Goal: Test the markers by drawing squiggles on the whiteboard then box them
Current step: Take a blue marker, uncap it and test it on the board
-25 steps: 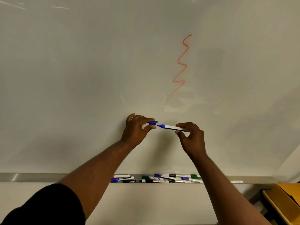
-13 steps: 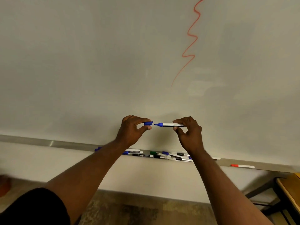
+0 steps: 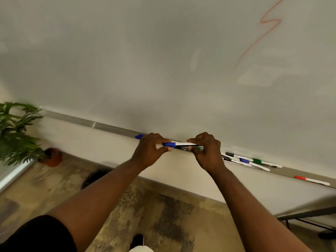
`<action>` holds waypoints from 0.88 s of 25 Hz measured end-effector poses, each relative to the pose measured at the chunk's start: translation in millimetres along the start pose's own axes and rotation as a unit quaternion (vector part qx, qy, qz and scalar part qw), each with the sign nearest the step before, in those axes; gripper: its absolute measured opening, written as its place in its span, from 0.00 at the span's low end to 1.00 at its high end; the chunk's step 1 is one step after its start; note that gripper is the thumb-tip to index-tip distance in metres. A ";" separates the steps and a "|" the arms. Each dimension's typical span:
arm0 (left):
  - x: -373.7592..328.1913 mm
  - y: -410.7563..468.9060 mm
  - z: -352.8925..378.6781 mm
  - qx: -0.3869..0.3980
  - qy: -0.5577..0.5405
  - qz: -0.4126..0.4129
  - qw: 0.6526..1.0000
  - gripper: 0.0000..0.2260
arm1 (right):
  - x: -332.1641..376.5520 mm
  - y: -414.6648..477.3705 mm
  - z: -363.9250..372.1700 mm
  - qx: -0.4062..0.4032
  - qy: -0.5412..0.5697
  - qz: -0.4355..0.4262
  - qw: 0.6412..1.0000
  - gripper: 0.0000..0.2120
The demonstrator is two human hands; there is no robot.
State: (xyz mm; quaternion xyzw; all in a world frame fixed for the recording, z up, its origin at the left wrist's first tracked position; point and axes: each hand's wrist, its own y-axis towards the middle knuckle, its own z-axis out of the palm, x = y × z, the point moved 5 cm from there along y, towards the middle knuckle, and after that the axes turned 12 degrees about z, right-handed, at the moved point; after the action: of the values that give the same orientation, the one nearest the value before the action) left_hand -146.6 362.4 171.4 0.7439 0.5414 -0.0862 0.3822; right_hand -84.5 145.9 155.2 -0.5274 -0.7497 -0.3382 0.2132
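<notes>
Item: blue marker (image 3: 179,143). I judge it light, stiff, slick; left hand (image 3: 151,151) fingers pinch its cap (image 3: 169,144), right hand (image 3: 207,151) fingers pinch the barrel (image 3: 185,143); I'd grip mid-barrel

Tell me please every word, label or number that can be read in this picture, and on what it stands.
No text can be read with certainty.
On the black-labelled marker in the tray: white print, too blurred to read.
On the blue marker: no print shows.
On the other markers in the tray: too small to read.
On the whiteboard: only a red squiggle, no words.
</notes>
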 end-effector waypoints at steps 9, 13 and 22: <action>133.3 -67.4 -54.8 0.054 -0.007 -0.111 0.992 0.10 | 62.8 4.2 158.6 0.109 -0.040 -0.029 0.993 0.10; 206.6 -106.7 -96.4 0.070 -0.012 -0.151 0.986 0.08 | 105.5 9.0 246.8 0.164 -0.045 -0.015 0.985 0.09; 363.8 -174.0 -187.5 0.166 0.038 -0.250 0.953 0.13 | 196.7 22.5 430.6 0.295 -0.108 -0.024 0.949 0.09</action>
State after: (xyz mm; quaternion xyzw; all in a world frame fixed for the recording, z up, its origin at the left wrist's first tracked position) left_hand -206.7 776.7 21.5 0.6408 0.7020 -0.2394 0.1983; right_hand -116.9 593.1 1.7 -0.4561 -0.8470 -0.0486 0.2689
